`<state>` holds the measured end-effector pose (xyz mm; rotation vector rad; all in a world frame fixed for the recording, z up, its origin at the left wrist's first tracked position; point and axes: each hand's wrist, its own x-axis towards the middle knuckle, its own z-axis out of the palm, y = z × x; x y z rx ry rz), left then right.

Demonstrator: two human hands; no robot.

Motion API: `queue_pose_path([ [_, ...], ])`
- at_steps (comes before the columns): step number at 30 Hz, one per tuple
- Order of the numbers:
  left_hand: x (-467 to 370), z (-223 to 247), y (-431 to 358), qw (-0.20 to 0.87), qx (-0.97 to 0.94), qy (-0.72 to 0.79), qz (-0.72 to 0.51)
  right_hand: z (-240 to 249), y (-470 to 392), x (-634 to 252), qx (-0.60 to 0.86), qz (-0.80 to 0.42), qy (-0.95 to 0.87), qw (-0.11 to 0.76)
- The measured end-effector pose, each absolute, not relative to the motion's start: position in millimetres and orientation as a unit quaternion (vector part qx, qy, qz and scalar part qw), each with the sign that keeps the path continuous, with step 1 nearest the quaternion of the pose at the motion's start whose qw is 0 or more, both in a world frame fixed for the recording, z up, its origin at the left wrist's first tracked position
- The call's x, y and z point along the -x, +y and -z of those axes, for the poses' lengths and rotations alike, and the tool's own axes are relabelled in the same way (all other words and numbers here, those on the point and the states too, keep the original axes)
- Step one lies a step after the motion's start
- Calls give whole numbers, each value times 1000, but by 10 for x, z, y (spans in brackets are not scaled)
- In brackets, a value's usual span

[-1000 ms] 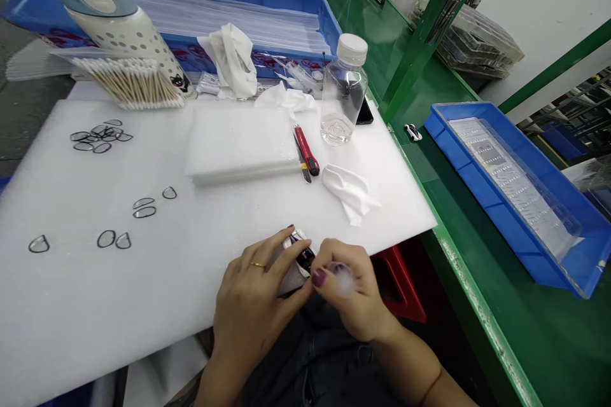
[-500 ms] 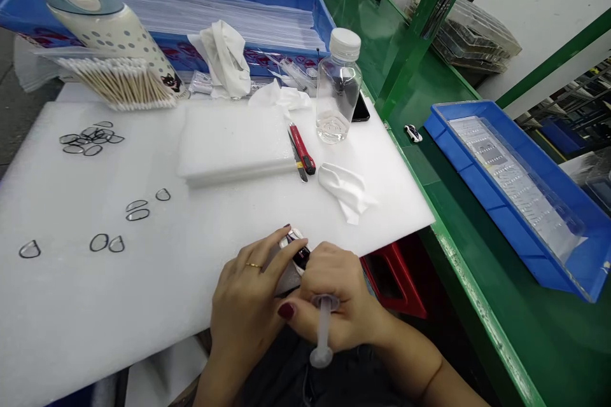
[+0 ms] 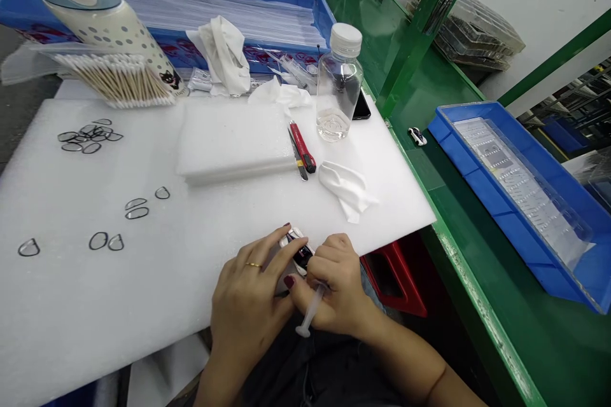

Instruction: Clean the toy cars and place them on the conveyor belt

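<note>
A small white toy car point(image 3: 301, 252) with a dark top sits at the near edge of the white foam board point(image 3: 157, 292). Fingers of my left hand point(image 3: 251, 292) are closed along the car's left side and steady it. My right hand point(image 3: 337, 283) is wrapped round a syringe point(image 3: 311, 313), whose clear plunger sticks out toward me. The syringe's tip is hidden behind that hand, close to the car. Left on the board lie several black-edged clear rings point(image 3: 136, 208), some in a pile point(image 3: 90, 135).
A foam block point(image 3: 236, 140), a red utility knife point(image 3: 303, 146), tweezers point(image 3: 298, 156), a tissue point(image 3: 346, 191) and a clear bottle point(image 3: 337, 92) stand or lie farther back. Cotton swabs point(image 3: 117, 79) are at back left. A blue tray point(image 3: 491, 216) and another toy car point(image 3: 417, 136) rest on the green bench.
The syringe's plunger end has swung left and tilted in my right hand, and that hand's thumb has shifted slightly. My left hand and the toy car stay nearly in place.
</note>
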<state>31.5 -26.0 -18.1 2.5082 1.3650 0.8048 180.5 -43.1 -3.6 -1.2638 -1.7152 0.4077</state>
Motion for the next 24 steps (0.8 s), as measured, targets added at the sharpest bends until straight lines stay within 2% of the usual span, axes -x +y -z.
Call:
queue_pose_path([
  [4, -313, 177, -263, 86, -847, 454, -264, 4, -486, -1804, 482, -186, -716, 470],
  [7, -348, 165, -255, 68, -843, 458, -273, -17, -463, -1854, 470, -233, -682, 510],
  [12, -408, 137, -249, 50, -827, 480, -287, -20, -269, -2155, 453, -414, -401, 680],
  [16, -412, 128, -248, 112, -800, 486, -333, -178, -173, -2395, 443, -417, -244, 755],
  [19, -418, 111, -239, 158, -776, 498, -353, -385, -170, -2385, 416, -434, -269, 752],
  [24, -465, 53, -220, 207, -735, 533, -366, -580, -113, -2090, 261, -565, -426, 656],
])
